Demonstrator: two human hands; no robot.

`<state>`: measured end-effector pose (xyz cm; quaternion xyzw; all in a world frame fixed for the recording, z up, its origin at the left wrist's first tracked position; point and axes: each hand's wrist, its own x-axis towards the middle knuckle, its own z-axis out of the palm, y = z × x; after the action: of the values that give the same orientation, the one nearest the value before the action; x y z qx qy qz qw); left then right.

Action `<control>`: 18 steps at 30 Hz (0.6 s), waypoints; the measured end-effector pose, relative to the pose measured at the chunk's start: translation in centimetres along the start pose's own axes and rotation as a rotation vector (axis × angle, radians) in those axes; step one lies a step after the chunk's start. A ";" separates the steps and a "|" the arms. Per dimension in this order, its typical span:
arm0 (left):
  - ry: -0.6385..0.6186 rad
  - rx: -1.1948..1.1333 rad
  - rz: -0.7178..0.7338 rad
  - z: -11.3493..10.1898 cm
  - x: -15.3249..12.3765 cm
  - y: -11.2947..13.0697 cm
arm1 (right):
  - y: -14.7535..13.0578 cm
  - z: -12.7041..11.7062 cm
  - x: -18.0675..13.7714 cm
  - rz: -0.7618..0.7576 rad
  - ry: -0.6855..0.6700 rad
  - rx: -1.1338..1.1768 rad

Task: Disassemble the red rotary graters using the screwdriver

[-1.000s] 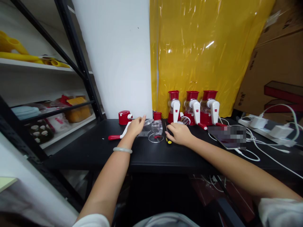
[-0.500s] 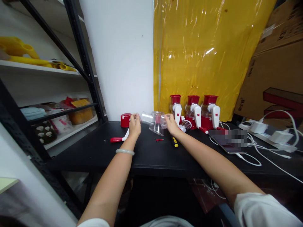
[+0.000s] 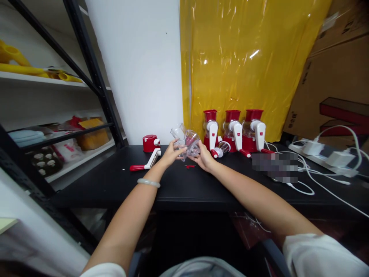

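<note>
Above the black table, both hands hold a clear plastic grater housing [image 3: 190, 143], its tube tilted up and to the left. My left hand [image 3: 172, 154] grips its left side with the fingers on the plastic. Cupped round the right and lower side is my right hand [image 3: 204, 158]. A small red part [image 3: 190, 166] lies on the table just below the housing. To the left of my left hand are a red grater base [image 3: 150, 143] and a white crank handle [image 3: 149, 163] with a red grip. A grater drum [image 3: 223, 149] lies to the right of my right hand.
Three assembled red-and-white rotary graters [image 3: 234, 130] stand at the back right. Further right are a pixelated device [image 3: 275, 166], white cables and a power strip [image 3: 325, 159]. A black-framed shelf [image 3: 95, 69] stands left; a cardboard box [image 3: 337, 80] stands right.
The clear housing has been turned and tilted, and my hands have come closer together round it. The yellow-and-black tool by my right hand no longer shows. The view has shifted slightly.
</note>
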<state>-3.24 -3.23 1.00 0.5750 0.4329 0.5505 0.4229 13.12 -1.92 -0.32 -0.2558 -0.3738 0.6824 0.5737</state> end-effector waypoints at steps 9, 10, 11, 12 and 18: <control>0.033 -0.023 0.013 -0.4 0.5 -0.4 | -0.1 0.1 -0.5 0.109 0.026 -0.015; 0.037 -0.025 0.020 -0.4 0.4 -0.5 | -0.1 0.1 -0.6 0.112 0.033 -0.001; 0.040 -0.024 0.026 -0.5 0.4 -0.5 | -0.1 0.1 -0.6 0.118 0.039 0.017; 0.040 -0.021 0.035 -0.5 0.4 -0.5 | -0.1 0.1 -0.6 0.126 0.042 0.039; 0.005 -0.020 0.193 -0.6 0.5 -0.8 | -0.1 0.1 -0.6 0.136 0.011 0.159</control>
<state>-3.84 -2.57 0.42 0.6086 0.3708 0.5945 0.3725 13.28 -2.49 -0.21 -0.2378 -0.2972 0.7458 0.5468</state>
